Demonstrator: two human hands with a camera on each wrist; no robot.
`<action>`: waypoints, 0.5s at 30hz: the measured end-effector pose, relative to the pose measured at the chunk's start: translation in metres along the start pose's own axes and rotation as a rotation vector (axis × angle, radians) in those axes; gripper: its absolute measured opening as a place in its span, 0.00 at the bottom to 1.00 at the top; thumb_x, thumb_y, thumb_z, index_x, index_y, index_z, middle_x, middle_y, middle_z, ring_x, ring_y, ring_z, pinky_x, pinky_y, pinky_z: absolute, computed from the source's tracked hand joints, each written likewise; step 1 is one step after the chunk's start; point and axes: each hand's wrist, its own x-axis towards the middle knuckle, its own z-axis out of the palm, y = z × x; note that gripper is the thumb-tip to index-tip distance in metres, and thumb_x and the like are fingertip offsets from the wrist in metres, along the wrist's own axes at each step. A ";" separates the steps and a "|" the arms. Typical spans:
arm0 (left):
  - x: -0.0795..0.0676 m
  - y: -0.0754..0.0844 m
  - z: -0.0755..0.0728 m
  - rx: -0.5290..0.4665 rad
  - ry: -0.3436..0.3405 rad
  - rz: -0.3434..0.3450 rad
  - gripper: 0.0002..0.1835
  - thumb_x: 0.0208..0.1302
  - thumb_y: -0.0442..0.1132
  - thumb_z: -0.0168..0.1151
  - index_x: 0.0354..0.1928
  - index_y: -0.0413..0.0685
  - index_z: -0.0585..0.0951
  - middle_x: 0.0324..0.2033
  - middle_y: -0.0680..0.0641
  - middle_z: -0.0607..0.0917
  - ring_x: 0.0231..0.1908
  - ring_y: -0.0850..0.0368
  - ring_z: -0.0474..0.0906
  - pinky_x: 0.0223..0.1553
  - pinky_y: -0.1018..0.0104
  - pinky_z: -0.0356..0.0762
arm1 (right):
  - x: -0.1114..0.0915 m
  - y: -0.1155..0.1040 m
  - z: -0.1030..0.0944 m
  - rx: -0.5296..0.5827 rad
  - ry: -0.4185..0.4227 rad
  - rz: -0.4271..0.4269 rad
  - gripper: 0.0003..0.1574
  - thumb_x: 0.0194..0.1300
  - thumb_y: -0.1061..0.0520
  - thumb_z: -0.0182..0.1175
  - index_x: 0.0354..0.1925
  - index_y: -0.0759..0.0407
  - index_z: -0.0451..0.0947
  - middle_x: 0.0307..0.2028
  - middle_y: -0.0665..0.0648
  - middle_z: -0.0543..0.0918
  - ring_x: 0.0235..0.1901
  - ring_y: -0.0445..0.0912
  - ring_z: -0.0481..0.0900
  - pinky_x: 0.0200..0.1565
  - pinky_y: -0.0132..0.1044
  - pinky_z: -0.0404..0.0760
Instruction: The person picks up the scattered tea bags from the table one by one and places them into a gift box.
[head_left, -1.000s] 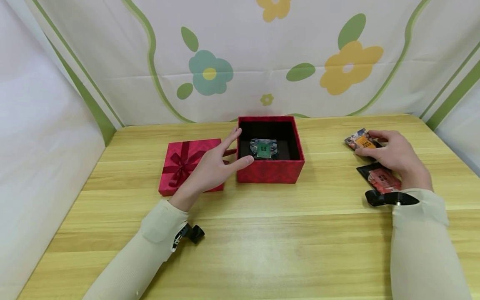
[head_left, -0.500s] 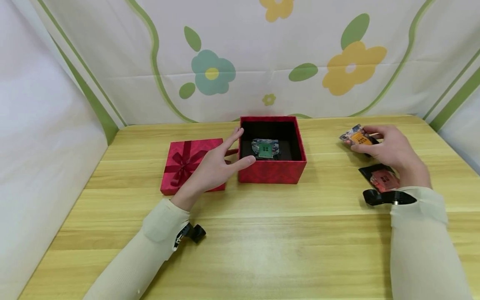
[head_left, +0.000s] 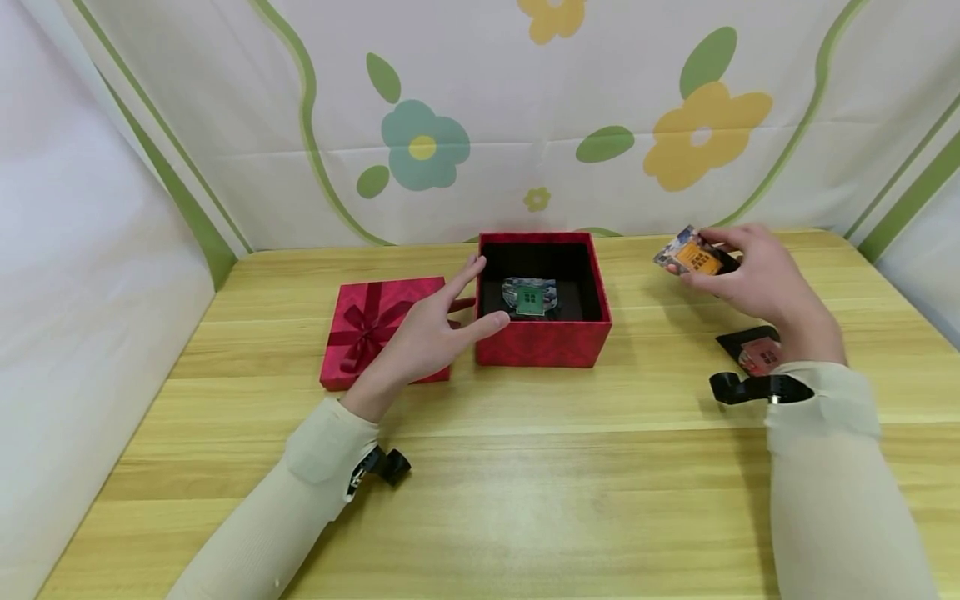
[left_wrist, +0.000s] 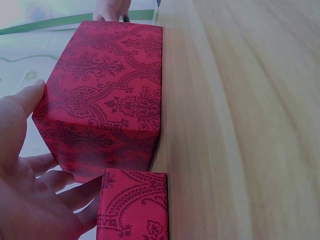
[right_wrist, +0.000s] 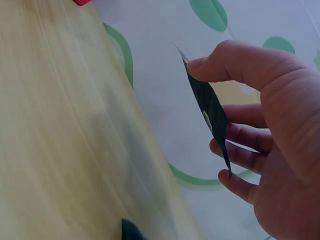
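Note:
A red patterned gift box [head_left: 543, 343] stands without its lid on the table, its dark inside facing up. A small sachet with a green label [head_left: 530, 300] lies in it. My left hand [head_left: 423, 337] rests against the box's left side, fingers spread and fairly straight, thumb at the front rim; the left wrist view shows thumb and fingers along the box wall [left_wrist: 105, 80]. To the right of the box, my right hand [head_left: 761, 279] pinches a sachet with an orange label [head_left: 699, 257] above the table. Its dark back [right_wrist: 207, 105] shows between thumb and fingers in the right wrist view.
The red lid [head_left: 367, 329] with a dark red ribbon bow lies left of the box, partly behind my left hand. A black sachet with a red label [head_left: 759, 354] lies under my right wrist. A floral curtain [head_left: 525, 108] hangs behind the wooden table [head_left: 555, 492].
My right hand has lifted the orange-labelled sachet off the table and moved it left, towards the box. The left hand has stayed at the box.

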 end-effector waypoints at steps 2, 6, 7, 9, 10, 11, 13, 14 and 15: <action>0.000 0.000 0.000 0.003 0.001 0.003 0.45 0.71 0.63 0.65 0.83 0.86 0.51 0.85 0.69 0.48 0.78 0.47 0.67 0.69 0.44 0.79 | 0.000 -0.007 0.000 0.001 0.004 -0.014 0.52 0.69 0.40 0.71 0.80 0.59 0.64 0.70 0.75 0.65 0.64 0.69 0.65 0.53 0.51 0.69; 0.000 0.000 0.000 0.010 0.002 0.006 0.45 0.71 0.63 0.65 0.83 0.85 0.51 0.86 0.66 0.48 0.79 0.47 0.66 0.69 0.44 0.79 | 0.001 -0.020 0.001 0.013 0.005 -0.040 0.52 0.68 0.40 0.72 0.80 0.57 0.65 0.71 0.73 0.65 0.64 0.66 0.66 0.51 0.45 0.68; 0.001 0.000 0.000 0.010 0.002 0.008 0.45 0.71 0.63 0.65 0.83 0.85 0.51 0.86 0.65 0.48 0.79 0.47 0.66 0.69 0.44 0.79 | 0.001 -0.023 0.002 0.020 0.003 -0.048 0.52 0.67 0.40 0.72 0.80 0.57 0.65 0.71 0.72 0.65 0.64 0.66 0.66 0.52 0.44 0.68; 0.001 0.000 0.000 0.009 -0.001 0.008 0.45 0.71 0.63 0.65 0.83 0.84 0.51 0.86 0.66 0.48 0.78 0.46 0.67 0.69 0.44 0.79 | 0.000 -0.029 0.003 0.027 -0.003 -0.056 0.52 0.67 0.41 0.73 0.80 0.55 0.65 0.72 0.70 0.64 0.65 0.66 0.66 0.53 0.44 0.69; 0.001 0.000 0.000 0.008 -0.003 0.010 0.46 0.71 0.63 0.65 0.83 0.83 0.51 0.86 0.66 0.48 0.78 0.46 0.67 0.69 0.44 0.79 | 0.000 -0.032 0.003 0.029 -0.004 -0.060 0.52 0.67 0.41 0.73 0.80 0.54 0.66 0.73 0.68 0.64 0.66 0.66 0.66 0.54 0.44 0.69; 0.002 0.000 0.000 0.006 -0.006 0.012 0.46 0.71 0.62 0.65 0.84 0.83 0.51 0.86 0.66 0.48 0.78 0.46 0.67 0.69 0.43 0.79 | 0.000 -0.035 0.004 0.032 -0.006 -0.064 0.52 0.66 0.41 0.73 0.80 0.54 0.66 0.73 0.68 0.64 0.67 0.65 0.66 0.54 0.44 0.69; 0.002 0.000 0.001 0.003 -0.009 0.014 0.46 0.71 0.62 0.65 0.84 0.82 0.51 0.86 0.66 0.48 0.78 0.46 0.67 0.69 0.43 0.79 | -0.001 -0.041 0.004 0.034 -0.002 -0.076 0.51 0.66 0.41 0.73 0.80 0.53 0.67 0.73 0.66 0.65 0.67 0.65 0.67 0.54 0.42 0.69; 0.002 0.000 0.001 0.001 -0.011 0.014 0.46 0.71 0.62 0.65 0.84 0.81 0.51 0.85 0.67 0.48 0.78 0.46 0.67 0.69 0.43 0.78 | -0.002 -0.044 0.005 0.032 0.003 -0.083 0.51 0.66 0.42 0.74 0.80 0.52 0.67 0.72 0.65 0.66 0.67 0.64 0.68 0.54 0.39 0.69; 0.003 0.000 0.001 -0.001 -0.012 0.015 0.46 0.71 0.62 0.65 0.84 0.81 0.51 0.85 0.67 0.48 0.78 0.46 0.67 0.69 0.43 0.78 | -0.002 -0.047 0.005 0.033 0.009 -0.095 0.50 0.66 0.42 0.74 0.79 0.52 0.68 0.72 0.65 0.66 0.66 0.64 0.68 0.53 0.37 0.69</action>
